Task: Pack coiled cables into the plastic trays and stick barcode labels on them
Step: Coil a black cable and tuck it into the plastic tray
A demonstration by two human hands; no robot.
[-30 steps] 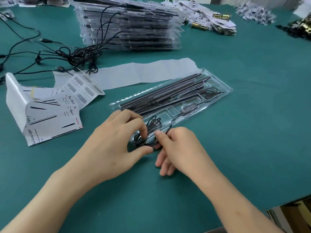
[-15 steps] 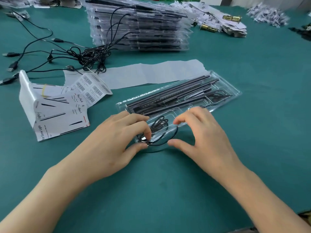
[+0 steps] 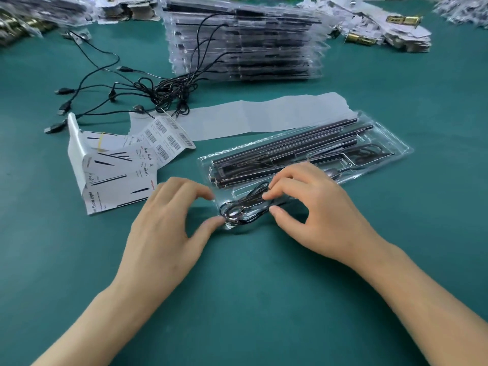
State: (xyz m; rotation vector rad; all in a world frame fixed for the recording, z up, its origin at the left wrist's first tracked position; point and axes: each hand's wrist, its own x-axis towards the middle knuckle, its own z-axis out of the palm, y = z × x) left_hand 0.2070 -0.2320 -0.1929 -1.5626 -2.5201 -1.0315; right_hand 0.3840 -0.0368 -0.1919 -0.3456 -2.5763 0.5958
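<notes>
A clear plastic tray (image 3: 383,143) lies slanted across the green table, with long black bars in its channels. A black coiled cable (image 3: 243,207) sits in the tray's near-left pocket. My left hand (image 3: 169,223) holds the tray's near-left end, thumb on the corner and fingertips at the rim. My right hand (image 3: 317,215) pinches the coil from the right, fingertips on top and thumb on the near side. A folded sheet of barcode labels (image 3: 163,138) lies to the left of the tray.
A tall stack of filled trays (image 3: 245,40) stands at the back. Loose black USB cables (image 3: 148,88) sprawl at the back left. A white backing strip (image 3: 264,114) lies behind the tray. Paper scraps and brass parts (image 3: 383,30) lie at the back right.
My left hand has slid off the coil to the tray's corner. My right hand has closed in on the coil from the right and now pinches it.
</notes>
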